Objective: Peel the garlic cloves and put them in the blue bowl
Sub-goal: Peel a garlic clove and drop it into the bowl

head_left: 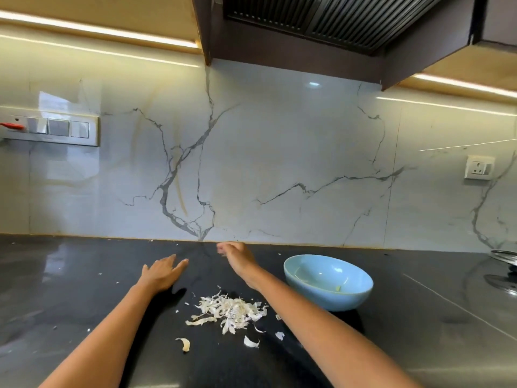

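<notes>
**Two hands over a dark surface, peel pile and blue bowl**

No brand, label or readable writing shows anywhere in the view.

The marble-veined backsplash [279, 163] fills the upper half, under a dark slatted hood [321, 21]. On it sit one switch panel [56, 127] at the left and one single socket [479, 167] at the right. Below runs the black polished surface [70, 289], dotted with small white flecks.

One blue bowl [327, 281] stands on the surface to the right of the right forearm, close beside it; a small pale green-yellow bit lies inside near its front wall, too small to identify. At the far right edge a metal lid or pan [505, 259] is only partly in view.

One heap of white garlic peels [232, 309] lies between the two forearms, its spread running left to right. Nearer the camera lie two loose curved pieces [184, 344], [251, 342], with a smaller scrap [279, 335] to their right; whether any is an unpeeled clove or only skin cannot be told.

The left hand [162, 271] is released, palm down with fingers straight, pointing away toward the wall and resting on or just above the surface. The right hand [236, 254] reaches farther back, fingers loosely bent and blurred; whether it pinches anything cannot be told.
</notes>
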